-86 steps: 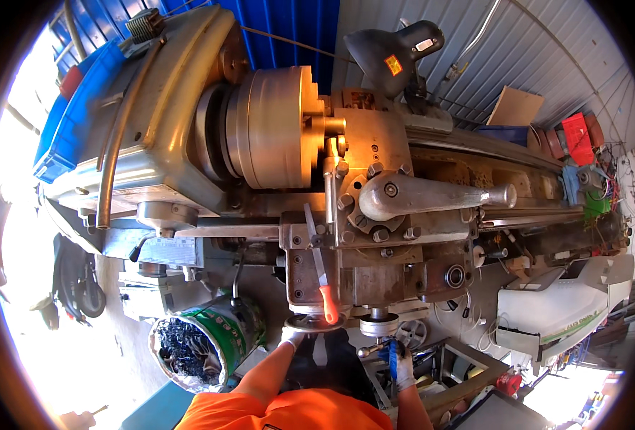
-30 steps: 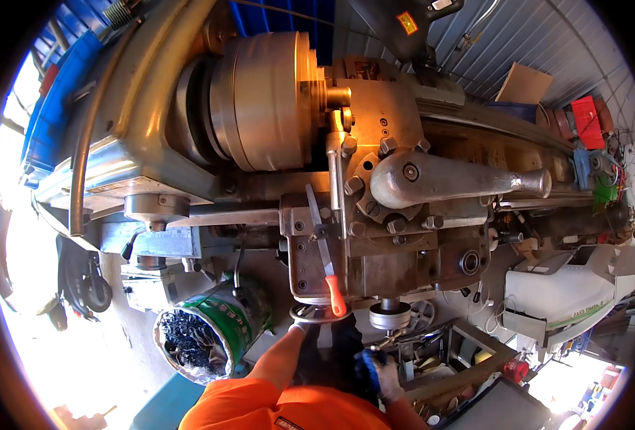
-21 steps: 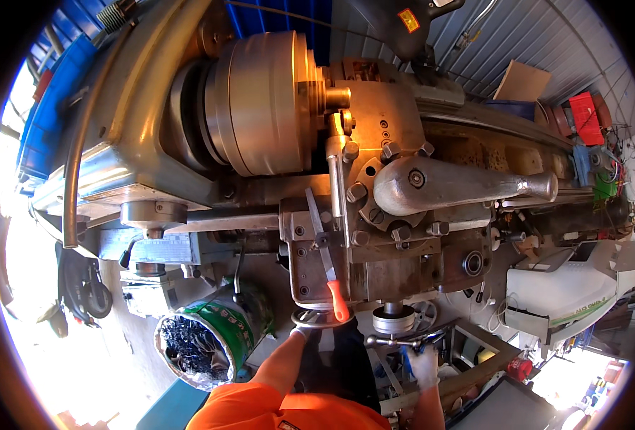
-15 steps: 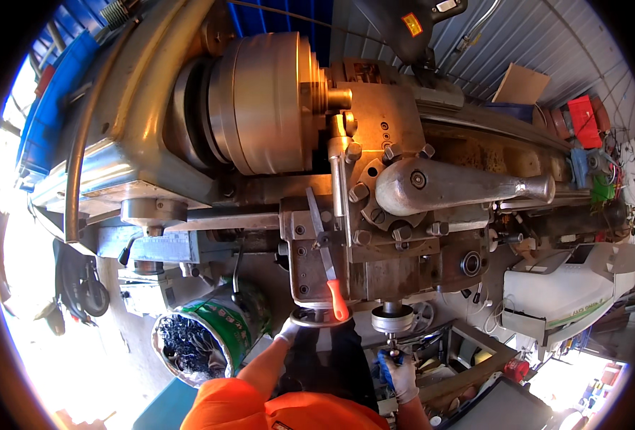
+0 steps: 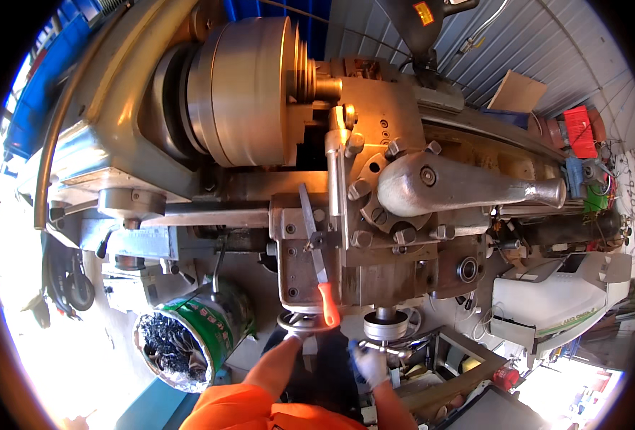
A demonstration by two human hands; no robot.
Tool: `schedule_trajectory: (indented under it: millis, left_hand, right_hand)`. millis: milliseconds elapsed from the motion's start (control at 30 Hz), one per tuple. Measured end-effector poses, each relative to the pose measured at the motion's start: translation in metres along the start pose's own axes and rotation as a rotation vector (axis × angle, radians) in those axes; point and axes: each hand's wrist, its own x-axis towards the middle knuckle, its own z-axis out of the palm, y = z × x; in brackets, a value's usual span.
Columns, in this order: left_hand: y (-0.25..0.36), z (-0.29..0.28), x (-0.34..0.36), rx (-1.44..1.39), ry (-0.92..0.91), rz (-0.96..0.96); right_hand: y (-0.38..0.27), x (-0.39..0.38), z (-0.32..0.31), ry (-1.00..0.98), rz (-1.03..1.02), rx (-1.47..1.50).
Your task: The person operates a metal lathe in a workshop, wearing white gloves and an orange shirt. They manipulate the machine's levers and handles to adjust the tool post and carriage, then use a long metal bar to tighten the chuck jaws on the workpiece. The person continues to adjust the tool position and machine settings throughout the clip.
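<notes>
My left hand (image 5: 299, 332), gloved, is at the rim of a handwheel (image 5: 321, 329) on the near side of a metal lathe, its fingers closed and partly hidden by the wheel. To its right, my gloved right hand (image 5: 369, 364) grips a crank handle (image 5: 383, 349) below a round silver dial (image 5: 385, 326). A file with an orange handle (image 5: 328, 304) lies across the lathe's slide, just above the handwheel. Beyond it stand the tool post (image 5: 378, 204), topped by a big clamping lever (image 5: 468, 188), and a large chuck (image 5: 242, 93) holding a round metal workpiece (image 5: 327, 89).
A green-and-white bucket of metal shavings (image 5: 220, 326) stands on the floor at left. An open drawer (image 5: 468, 337) with tools is at lower right, near a pale machine cover (image 5: 561, 290). A red box (image 5: 579, 132) sits at far right.
The view has shifted, so the lathe head and bucket sit further left. My right hand has moved up and left, and the crank handle has turned from upright to roughly level.
</notes>
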Motion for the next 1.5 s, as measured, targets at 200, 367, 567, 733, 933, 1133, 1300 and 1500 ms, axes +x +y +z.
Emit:
schedule_trajectory:
  millis: [200,367,567,733,933,1133,1300,1500]
  left_hand:
    - [0.050,-0.031,-0.127,-0.202,0.065,0.128]
    - [0.043,0.057,-0.031,0.300,-0.066,0.368]
    - [-0.049,-0.042,-0.004,0.147,0.194,0.411]
    - [0.049,0.038,-0.099,0.032,0.002,0.549]
    - [0.032,0.011,-0.020,0.131,-0.049,0.341]
    - [0.080,-0.038,-0.133,0.157,-0.047,0.106]
    - [0.032,0.080,-0.004,0.052,-0.263,0.452]
    - [-0.061,-0.004,0.061,0.479,0.226,0.499]
  right_hand:
    - [-0.006,-0.003,-0.122,-0.240,0.426,0.368]
    - [0.017,-0.015,-0.001,-0.239,0.399,0.408]
    - [0.019,-0.003,-0.125,-0.035,0.361,0.040]
    - [0.011,-0.051,0.012,-0.056,0.457,0.596]
    - [0.063,-0.006,-0.098,-0.082,0.375,-0.497]
    - [-0.028,-0.023,-0.054,-0.365,0.801,1.025]
    - [0.112,0.013,-0.056,-0.373,0.355,-0.317]
    - [-0.002,-0.003,-0.108,-0.479,0.207,0.462]
